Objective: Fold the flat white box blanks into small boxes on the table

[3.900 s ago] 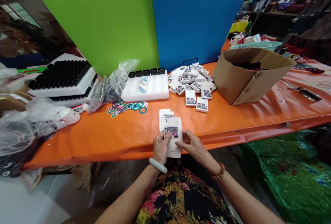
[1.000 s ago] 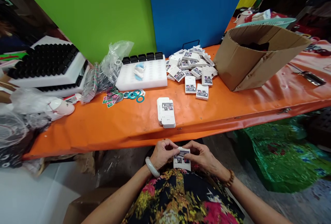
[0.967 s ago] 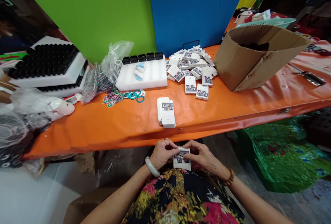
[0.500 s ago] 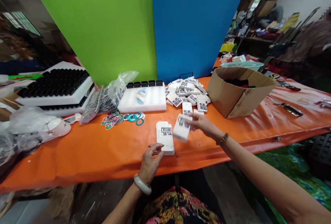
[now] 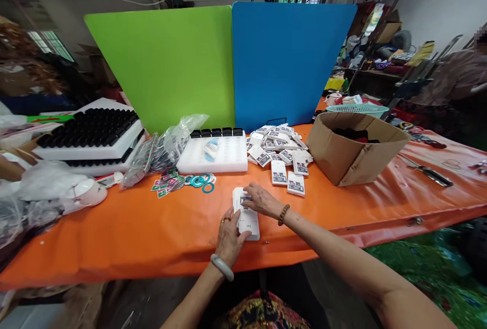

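Observation:
In front of me, near the table's front edge, lies a stack of flat white printed cartons. My left hand holds its near left side, the thumb over the near end and the fingers along the left edge. Over the far part of the stack, my right hand has its fingers bent onto the top carton and hides some of its print. Beyond my right hand is a heap of small white boxes with pictures on them. One white box lies closest to me, apart from the heap.
A brown cardboard box stands right of the heap. White foam trays with black pieces stand at the back and left. Teal rings, small cards and plastic bags lie left. Green and blue panels rise behind. A screwdriver lies right.
My right hand has moved left from beside the stack onto its far part. The small white box it held up no longer shows in the air. My left hand has closed in on the stack.

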